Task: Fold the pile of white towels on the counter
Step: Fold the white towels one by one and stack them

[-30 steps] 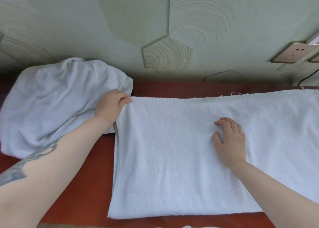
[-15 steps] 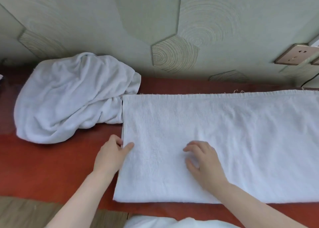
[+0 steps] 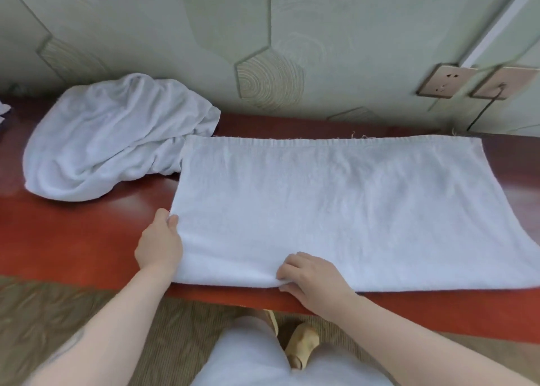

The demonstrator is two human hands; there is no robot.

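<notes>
On the red bench [image 3: 73, 233]: flat white towel [image 3: 336, 210], centre; crumpled towel pile [image 3: 111, 140] at 10 o'clock. Left hand [image 3: 159, 247] grips its left edge; right hand [image 3: 309, 280] pinches its near edge

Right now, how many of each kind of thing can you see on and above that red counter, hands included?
Towels: 2, one flat towel and one crumpled towel
Hands: 2, left hand and right hand, both on the flat towel's near edge
Wall sockets: 2, socket and socket
Total: 6
</notes>
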